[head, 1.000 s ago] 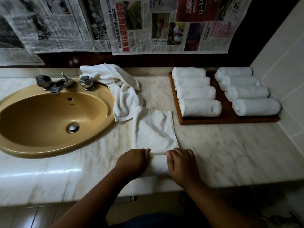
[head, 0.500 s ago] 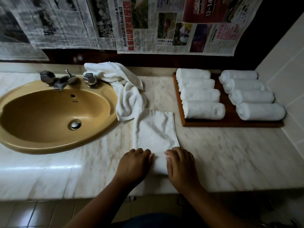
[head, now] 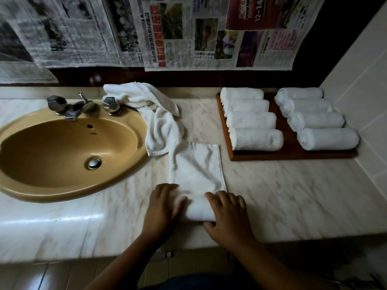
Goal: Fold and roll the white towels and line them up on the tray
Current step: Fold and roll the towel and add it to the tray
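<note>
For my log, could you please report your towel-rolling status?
Left hand, right hand grip rolled near end of folded towel. Eight rolled towels on wooden tray. Loose towel touches folded towel's far corner.

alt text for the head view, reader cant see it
The left hand and right hand grip the rolled near end of a folded white towel on a marble counter. Eight rolled towels lie in two rows on a wooden tray at right; a loose towel lies beside a tan sink.
</note>
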Demonstrator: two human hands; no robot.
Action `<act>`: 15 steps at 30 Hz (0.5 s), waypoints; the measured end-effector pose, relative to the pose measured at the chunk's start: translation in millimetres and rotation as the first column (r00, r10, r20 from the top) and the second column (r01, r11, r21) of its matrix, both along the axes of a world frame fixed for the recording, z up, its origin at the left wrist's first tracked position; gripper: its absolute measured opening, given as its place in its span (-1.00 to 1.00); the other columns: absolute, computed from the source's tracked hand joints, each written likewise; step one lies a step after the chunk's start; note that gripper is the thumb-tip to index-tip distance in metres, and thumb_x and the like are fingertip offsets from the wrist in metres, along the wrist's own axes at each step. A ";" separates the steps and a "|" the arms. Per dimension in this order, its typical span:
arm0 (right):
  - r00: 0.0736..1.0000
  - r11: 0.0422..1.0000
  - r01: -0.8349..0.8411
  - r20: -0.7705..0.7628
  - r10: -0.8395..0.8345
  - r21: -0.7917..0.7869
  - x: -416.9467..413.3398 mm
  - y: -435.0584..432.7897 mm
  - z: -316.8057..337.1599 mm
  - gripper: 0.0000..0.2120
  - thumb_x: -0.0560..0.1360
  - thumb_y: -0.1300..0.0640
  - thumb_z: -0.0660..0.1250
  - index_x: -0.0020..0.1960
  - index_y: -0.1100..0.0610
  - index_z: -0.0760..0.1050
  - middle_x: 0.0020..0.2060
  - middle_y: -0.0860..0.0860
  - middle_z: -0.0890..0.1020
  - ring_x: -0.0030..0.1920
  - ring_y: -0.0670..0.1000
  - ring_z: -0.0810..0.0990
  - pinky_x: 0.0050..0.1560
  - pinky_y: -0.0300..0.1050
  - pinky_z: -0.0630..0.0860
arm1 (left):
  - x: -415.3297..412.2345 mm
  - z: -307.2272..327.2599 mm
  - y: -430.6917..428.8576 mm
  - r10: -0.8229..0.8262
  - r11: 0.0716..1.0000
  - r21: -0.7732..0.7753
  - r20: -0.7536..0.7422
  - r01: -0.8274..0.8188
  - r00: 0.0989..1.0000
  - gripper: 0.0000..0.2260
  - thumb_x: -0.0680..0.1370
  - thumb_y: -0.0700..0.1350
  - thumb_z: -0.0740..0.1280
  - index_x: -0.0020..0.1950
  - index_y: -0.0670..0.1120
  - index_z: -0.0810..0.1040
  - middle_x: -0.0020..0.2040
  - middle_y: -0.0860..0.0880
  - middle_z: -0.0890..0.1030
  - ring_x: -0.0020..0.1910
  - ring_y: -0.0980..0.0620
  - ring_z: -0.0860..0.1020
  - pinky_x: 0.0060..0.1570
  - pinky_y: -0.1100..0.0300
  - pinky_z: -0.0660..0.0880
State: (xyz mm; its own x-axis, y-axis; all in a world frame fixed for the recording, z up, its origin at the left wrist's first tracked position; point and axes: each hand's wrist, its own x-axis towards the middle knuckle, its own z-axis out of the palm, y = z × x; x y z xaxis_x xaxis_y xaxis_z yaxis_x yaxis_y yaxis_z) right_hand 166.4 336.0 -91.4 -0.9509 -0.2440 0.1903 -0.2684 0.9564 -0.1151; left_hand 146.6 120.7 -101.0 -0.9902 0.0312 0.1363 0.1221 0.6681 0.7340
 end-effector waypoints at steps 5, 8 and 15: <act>0.995 0.998 0.056 0.090 -0.052 -0.033 -8.2 -5.9 9.5 -0.43 0.29 -0.29 0.28 0.20 -0.01 0.48 -0.08 -0.04 0.55 -0.12 0.07 0.55 -0.01 0.02 0.44 | 12.9 11.1 -7.7 0.240 0.915 0.271 0.233 -0.300 0.943 -0.65 0.52 0.23 0.28 0.13 0.00 0.48 -0.07 0.03 0.62 -0.12 0.07 0.64 -0.18 0.09 0.61; 0.982 0.992 -0.024 0.183 0.046 -0.125 -12.8 -8.1 12.6 -0.41 0.31 -0.28 0.28 0.24 -0.01 0.48 -0.03 -0.06 0.55 -0.07 0.06 0.55 0.03 0.01 0.44 | 1.4 27.1 -15.6 0.085 0.754 0.501 0.568 -0.425 0.819 -0.48 0.58 0.30 0.17 0.06 -0.14 0.61 -0.14 -0.12 0.71 -0.14 -0.08 0.70 -0.04 -0.11 0.64; 0.944 0.937 -0.281 0.114 0.309 -0.209 -1.1 15.3 8.4 -0.35 0.23 -0.22 0.36 0.31 -0.11 0.44 0.12 -0.10 0.51 0.12 0.01 0.49 0.15 -0.01 0.37 | -20.9 36.3 -44.6 -0.159 0.506 0.702 0.647 -0.501 0.746 -0.46 0.48 0.25 0.40 -0.04 -0.27 0.48 -0.29 -0.15 0.52 -0.38 -0.07 0.49 -0.34 0.15 0.42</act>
State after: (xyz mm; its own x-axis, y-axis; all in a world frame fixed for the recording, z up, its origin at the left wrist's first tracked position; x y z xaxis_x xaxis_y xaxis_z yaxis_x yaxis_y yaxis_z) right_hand 165.4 351.3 -83.0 -0.8618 -0.4910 0.1274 -0.5029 0.7938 -0.3420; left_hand 125.8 76.1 -64.8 -0.8143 0.0577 -0.5776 -0.5655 -0.3033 0.7669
